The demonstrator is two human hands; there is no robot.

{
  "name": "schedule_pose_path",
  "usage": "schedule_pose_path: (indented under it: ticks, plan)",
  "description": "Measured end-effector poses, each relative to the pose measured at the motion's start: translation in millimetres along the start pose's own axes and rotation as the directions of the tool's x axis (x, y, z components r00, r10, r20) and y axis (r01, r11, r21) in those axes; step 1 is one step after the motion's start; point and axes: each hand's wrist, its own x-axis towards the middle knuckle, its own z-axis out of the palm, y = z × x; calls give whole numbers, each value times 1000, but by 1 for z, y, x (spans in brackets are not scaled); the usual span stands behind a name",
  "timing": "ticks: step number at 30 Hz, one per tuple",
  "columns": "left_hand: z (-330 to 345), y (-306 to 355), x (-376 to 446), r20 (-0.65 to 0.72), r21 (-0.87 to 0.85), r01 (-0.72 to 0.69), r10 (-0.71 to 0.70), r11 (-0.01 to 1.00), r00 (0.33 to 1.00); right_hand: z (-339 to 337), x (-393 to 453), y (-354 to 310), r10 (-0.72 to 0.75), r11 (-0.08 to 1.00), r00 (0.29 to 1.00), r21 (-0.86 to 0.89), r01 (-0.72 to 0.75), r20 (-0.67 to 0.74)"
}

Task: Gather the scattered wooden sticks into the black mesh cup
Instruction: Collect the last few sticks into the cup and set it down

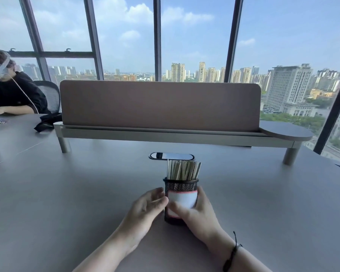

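1. The black mesh cup (180, 201) stands upright on the near middle of the grey surface (67, 203), with a white label around its body. The wooden sticks (184, 170) stand bunched inside it, their tops rising above the rim; no loose sticks show on the surface.
2. The right hand (196, 214) grips the cup low on its right side, thumb curled across the label. The left hand (145, 205) lies just beside the cup's left wall with fingers relaxed, holding nothing.
3. The cup looks light and stiff, and top-heavy with the sticks leaning, so it could tip easily. The lower wall seems the safest place to hold. The sticks look thin, rigid and light, and are best pinched together.
4. Just behind the cup lies a dark oval device (171, 156). Farther off stands a divider panel (159, 105) on a raised shelf. At the far left sits another person (12, 91) wearing a headset. Tall windows (194, 36) show a city skyline.
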Motion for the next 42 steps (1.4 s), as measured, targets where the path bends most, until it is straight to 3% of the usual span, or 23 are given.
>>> schedule_pose_path:
  ticks: [3,7,9,14,16,18,21,29,35,42]
  plan:
    - [3,-2,6,-50,183,-103,114,978,992,9,5,1,-69,987,996,-150,60,-57]
    - [3,-6,20,-172,361,-110,182,926,968,27,26,3,-144,913,990,-387,131,-4]
    - [2,-7,27,-221,410,-96,201,907,954,34,39,5,-153,896,988,-423,136,-5]
    - [-10,-16,47,-190,434,-92,191,896,963,35,71,6,-120,916,993,-388,104,-17]
    - [-17,-25,52,-234,466,-18,143,885,962,22,85,11,-68,930,997,-365,48,-42]
    - [-20,-31,56,-264,529,50,108,847,959,-3,101,19,-20,935,996,-354,-12,-85]
    - [-11,-36,73,-204,638,54,100,768,974,-48,122,32,30,937,990,-340,-76,-139]
    - [66,-51,169,-95,651,28,45,759,994,-96,161,62,-20,957,988,-289,-25,-150]
    - [111,-63,223,-142,703,51,70,710,987,-123,197,80,-43,972,975,-234,-10,-219]
    - [112,-74,249,-87,625,4,65,780,994,-134,218,89,-85,973,984,-225,49,-154]
